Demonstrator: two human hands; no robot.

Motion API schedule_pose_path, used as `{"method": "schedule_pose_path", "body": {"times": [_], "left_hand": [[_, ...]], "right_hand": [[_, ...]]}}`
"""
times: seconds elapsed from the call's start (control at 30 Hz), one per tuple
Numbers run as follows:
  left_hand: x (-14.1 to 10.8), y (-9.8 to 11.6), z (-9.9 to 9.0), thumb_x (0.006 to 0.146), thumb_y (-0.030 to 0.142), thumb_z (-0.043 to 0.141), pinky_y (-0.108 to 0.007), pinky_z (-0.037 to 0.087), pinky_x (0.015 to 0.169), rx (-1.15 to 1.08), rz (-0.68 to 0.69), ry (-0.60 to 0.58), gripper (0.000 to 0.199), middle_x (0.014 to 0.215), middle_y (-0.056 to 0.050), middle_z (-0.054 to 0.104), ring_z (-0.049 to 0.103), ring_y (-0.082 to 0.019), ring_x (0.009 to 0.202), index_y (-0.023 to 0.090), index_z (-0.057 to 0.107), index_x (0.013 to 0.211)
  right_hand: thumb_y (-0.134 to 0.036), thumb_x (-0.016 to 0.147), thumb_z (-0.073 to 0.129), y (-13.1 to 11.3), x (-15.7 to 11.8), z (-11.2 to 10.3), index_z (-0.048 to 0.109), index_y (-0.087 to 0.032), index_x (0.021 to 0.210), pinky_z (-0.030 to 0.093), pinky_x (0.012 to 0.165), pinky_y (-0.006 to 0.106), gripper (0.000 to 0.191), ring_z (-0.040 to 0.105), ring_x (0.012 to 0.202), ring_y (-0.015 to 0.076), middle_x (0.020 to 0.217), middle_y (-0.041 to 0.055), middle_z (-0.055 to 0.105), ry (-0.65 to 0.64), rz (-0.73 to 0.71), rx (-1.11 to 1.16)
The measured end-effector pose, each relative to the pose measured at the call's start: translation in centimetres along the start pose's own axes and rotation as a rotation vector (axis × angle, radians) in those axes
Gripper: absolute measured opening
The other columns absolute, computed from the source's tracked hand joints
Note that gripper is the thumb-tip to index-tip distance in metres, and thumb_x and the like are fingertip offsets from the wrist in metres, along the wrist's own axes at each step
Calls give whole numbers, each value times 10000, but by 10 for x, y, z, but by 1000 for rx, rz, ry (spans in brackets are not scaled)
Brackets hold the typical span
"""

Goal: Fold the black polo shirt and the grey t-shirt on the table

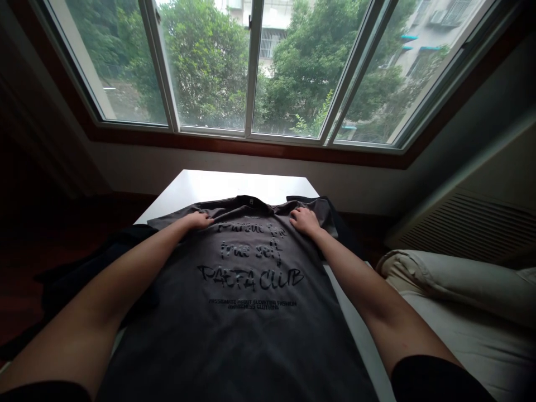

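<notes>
The left hand (pixel 199 220) lies on the left shoulder of a dark grey T-shirt (pixel 247 312), its fingers (pixel 207 221) curled loosely and pressing into the cloth near the collar; whether they pinch a fold cannot be told. The right hand (pixel 305 219) rests on the right shoulder, fingers bent and bunched against the fabric in the same way, the tips partly buried in a crease. One T-shirt is spread front side up on a white table (pixel 234 187), collar towards the window (pixel 255 67), with black raised lettering across the chest. Two bare forearms reach in from the bottom corners. The upper lines of the lettering are hard to read. The left sleeve hangs off the table's edge into shadow, and the hem is cut off by the bottom of the view. A pale cushion (pixel 456 279) lies to the right.
</notes>
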State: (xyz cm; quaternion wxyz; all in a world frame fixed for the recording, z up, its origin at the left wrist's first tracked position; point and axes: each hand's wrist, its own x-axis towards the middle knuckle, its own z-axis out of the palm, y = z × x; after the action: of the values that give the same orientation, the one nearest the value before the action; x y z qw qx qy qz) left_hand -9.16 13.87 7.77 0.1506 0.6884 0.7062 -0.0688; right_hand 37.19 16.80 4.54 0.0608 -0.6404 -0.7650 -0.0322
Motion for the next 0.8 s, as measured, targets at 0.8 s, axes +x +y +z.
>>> {"method": "schedule_pose_path", "body": {"times": [0.8], "left_hand": [[60, -34, 43, 930, 793, 236, -838, 63, 1113, -105, -128, 244, 872, 1753, -107, 96, 43, -475, 1583, 330, 267, 1669]], "right_hand": [[-691, 1038, 309, -67, 52, 50, 283, -336, 1655, 60, 1248, 664, 712, 101, 1607, 317, 1742, 81, 156, -235, -82, 163]]}}
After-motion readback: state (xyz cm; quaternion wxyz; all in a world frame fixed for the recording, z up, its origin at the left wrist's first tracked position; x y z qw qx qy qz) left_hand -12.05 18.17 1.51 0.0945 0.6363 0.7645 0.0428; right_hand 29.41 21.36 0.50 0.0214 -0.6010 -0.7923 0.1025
